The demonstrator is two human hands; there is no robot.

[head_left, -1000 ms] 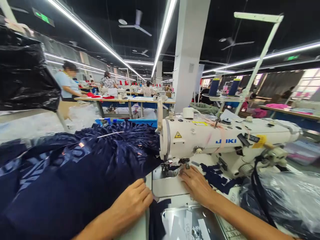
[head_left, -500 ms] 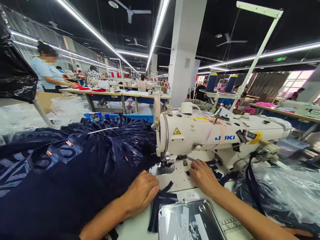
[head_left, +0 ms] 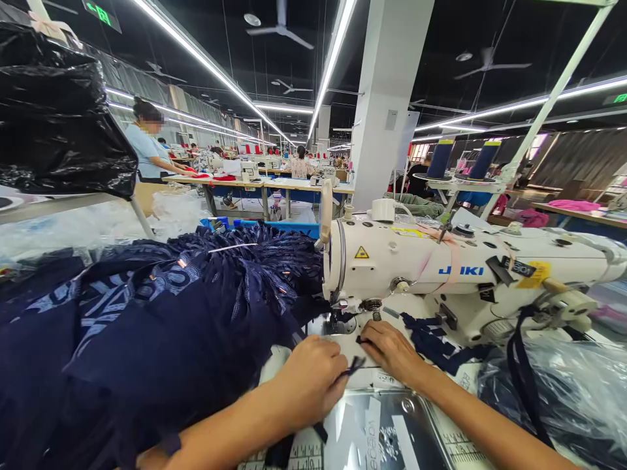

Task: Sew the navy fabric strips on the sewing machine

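Note:
A white sewing machine (head_left: pixel 416 261) stands at centre right, its needle area just beyond my hands. My left hand (head_left: pixel 313 375) is closed on a dark fabric strip (head_left: pixel 353 367), whose end sticks out past the fingers, over the front of the machine bed. My right hand (head_left: pixel 386 346) lies on the bed right of the needle, fingers pressed together at a small dark piece (head_left: pixel 361 339). More dark strips (head_left: pixel 435 343) lie beyond the right hand. A big heap of navy fabric (head_left: pixel 161 326) fills the left side.
A metal tray (head_left: pixel 382 431) lies in front of the machine bed. Plastic-wrapped dark material (head_left: pixel 568 391) is at right. A black bag (head_left: pixel 59 117) hangs upper left. Thread cones (head_left: pixel 441 160) stand behind the machine. A person (head_left: pixel 147 143) works at a far table (head_left: pixel 289 185).
The view has turned left. My left hand has moved right and taken hold of a strip, previously lying by the tray. My right hand has shifted nearer the needle area.

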